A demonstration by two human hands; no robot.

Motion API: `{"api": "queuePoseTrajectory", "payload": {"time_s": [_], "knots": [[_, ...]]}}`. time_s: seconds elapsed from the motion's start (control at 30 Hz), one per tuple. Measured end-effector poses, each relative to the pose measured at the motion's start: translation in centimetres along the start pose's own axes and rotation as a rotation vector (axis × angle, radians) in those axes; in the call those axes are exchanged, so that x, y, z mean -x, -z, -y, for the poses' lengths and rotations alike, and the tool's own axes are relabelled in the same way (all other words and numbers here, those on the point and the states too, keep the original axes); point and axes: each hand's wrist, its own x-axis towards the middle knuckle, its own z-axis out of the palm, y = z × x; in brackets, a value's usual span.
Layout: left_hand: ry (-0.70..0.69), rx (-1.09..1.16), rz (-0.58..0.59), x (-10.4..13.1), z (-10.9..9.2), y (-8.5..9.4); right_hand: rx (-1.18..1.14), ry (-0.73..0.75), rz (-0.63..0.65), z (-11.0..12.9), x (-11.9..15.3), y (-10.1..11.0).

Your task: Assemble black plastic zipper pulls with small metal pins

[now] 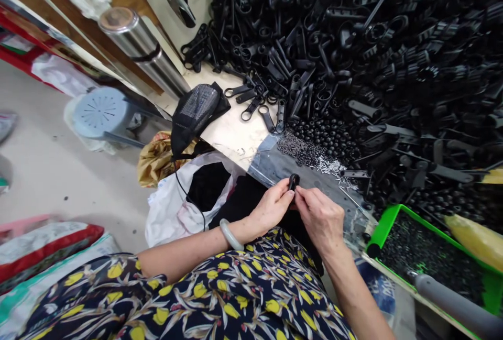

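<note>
The left hand (273, 205) pinches a small black part (293, 179) between the thumb and the fingers, at the front edge of the table (226, 133), above the person's lap. The right hand (323, 220) is curled, with its fingertips close against this same part; whether they pinch it or some smaller piece, I cannot tell. A pale bangle (231, 234) is around the left wrist. Just beyond the hands, on the table, lie silver pins (332, 166), and next to them small dark grains (295, 149) and round black beads (328, 135). Behind these rises a large heap (353, 41) of black pieces, many of which have a ring at one end. On the right side stands a green tray (400, 209), which contains many tiny dark bits. To the left, a black pouch (198, 107) lies near a steel flask (131, 31), and below is a white bag (161, 211).
</note>
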Motion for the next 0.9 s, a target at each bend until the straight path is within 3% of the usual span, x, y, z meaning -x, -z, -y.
{"api": "queuePoseTrajectory", "payload": {"time_s": [0.27, 0.4, 0.5, 0.67, 0.9], "knots": [[-0.087, -0.157, -0.018, -0.3, 0.6, 0.7, 0.228, 0.2, 0.147, -0.3, -1.4, 0.6], [-0.111, -0.2, -0.019, -0.2, 0.6, 0.9, 0.28, 0.2, 0.179, 0.5, -2.1, 0.2], [-0.081, -0.111, -0.043, -0.1, 0.9, 0.9, 0.319, 0.171, 0.216, 1.4, -2.5, -0.2], [0.1, 0.167, 0.044, 0.0, 0.3, 1.0, 0.318, 0.149, 0.313, 3.0, -1.8, 0.4], [0.161, 0.299, 0.129, -0.5, -0.6, 1.7, 0.338, 0.044, 0.249, 5.3, 1.1, -0.7]]}}
